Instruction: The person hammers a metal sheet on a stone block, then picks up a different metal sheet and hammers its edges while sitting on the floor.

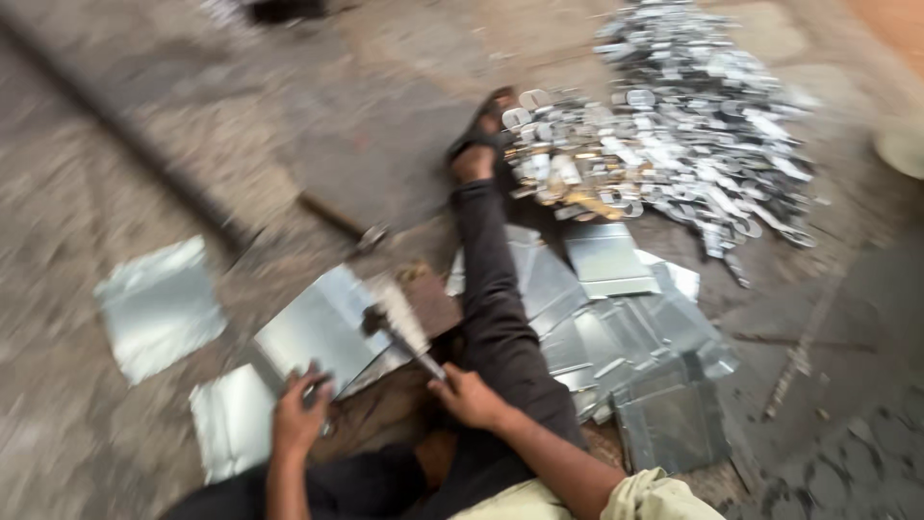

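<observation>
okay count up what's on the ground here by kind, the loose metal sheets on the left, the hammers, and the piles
Loose metal sheets on the left: 3, one apart, one by the knee, one under the left hand at
Hammers: 2, one in the right hand at, one lying on the ground
Piles: 2, small metal pieces and stacked sheets
Total: 7

This is looking like a rough sheet-metal workshop where the work is being done on the ground. A bare, worn concrete floor (144, 125) is serving as the work surface. Cut sheets of shiny metal (616, 318) are lying scattered and stacked on it, and a big heap of small stamped metal pieces (693, 125) is glinting beyond the person's outstretched leg. What is probably a hammer (337, 220) is lying nearby, though motion blur is softening everything.
</observation>
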